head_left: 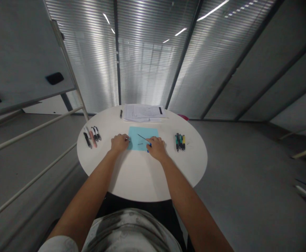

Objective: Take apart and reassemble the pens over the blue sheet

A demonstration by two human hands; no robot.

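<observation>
A light blue sheet (142, 131) lies on the round white table in front of me. My left hand (119, 143) is closed at the sheet's left edge, its fingers pinching a small pale and dark piece that is too small to name. At the lower right of the sheet, my right hand (157, 147) is wrapped round a blue-handled tool with a thin dark shaft (143, 138). The shaft points up and left across the sheet; the palm hides most of the handle. Below the shaft, a short dark piece (140, 144) rests on the sheet.
Several pens and markers (94, 135) lie at the table's left. Green, black and yellow pens (180, 142) sit at the right, near tiny bits. Papers (142, 112) and a dark pen (121, 113) are at the back. A white-framed board (24, 52) stands left of the table.
</observation>
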